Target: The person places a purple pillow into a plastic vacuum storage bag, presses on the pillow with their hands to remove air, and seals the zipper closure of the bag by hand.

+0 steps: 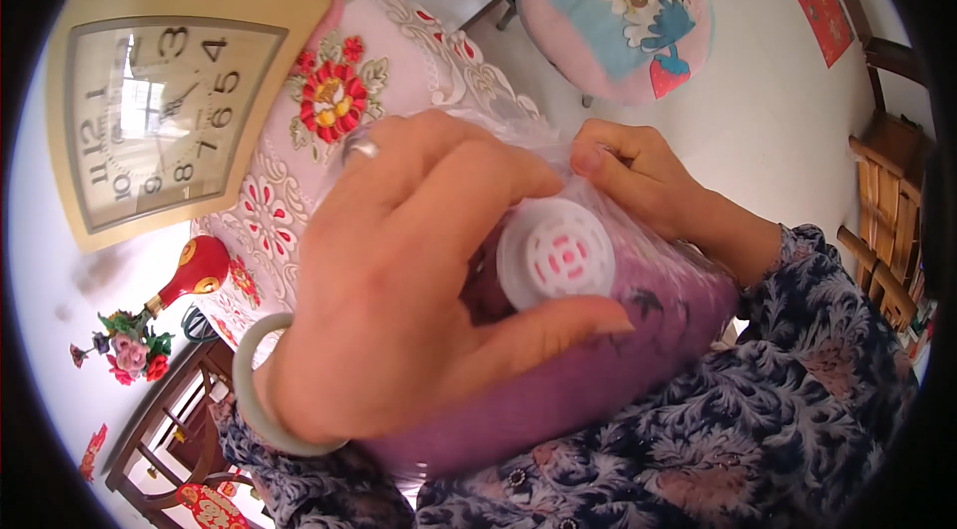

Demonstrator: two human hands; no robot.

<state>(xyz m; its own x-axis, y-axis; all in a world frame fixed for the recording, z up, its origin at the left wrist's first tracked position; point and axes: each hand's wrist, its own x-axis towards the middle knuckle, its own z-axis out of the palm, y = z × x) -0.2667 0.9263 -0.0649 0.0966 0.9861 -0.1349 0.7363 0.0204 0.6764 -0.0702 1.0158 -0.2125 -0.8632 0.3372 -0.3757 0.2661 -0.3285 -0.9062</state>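
Note:
A clear plastic bag (635, 230) with purple fabric (553, 409) inside lies against my front. Set in the bag is a round white plastic valve (557, 256) with slots and pink showing through them. My left hand (396, 282), with a ring and a pale bangle, curves around the valve; thumb and index finger are spread on either side of it. My right hand (635, 170) is closed on the bag's upper edge, bunching the film between thumb and fingers.
Beyond the bag lies an embroidered floral tablecloth (404, 28). A cream-framed clock (306, 5) and a red vase (202, 267) with artificial flowers are at the left. A round cushioned stool (538, 13) stands ahead, and wooden furniture (890, 185) is at the right.

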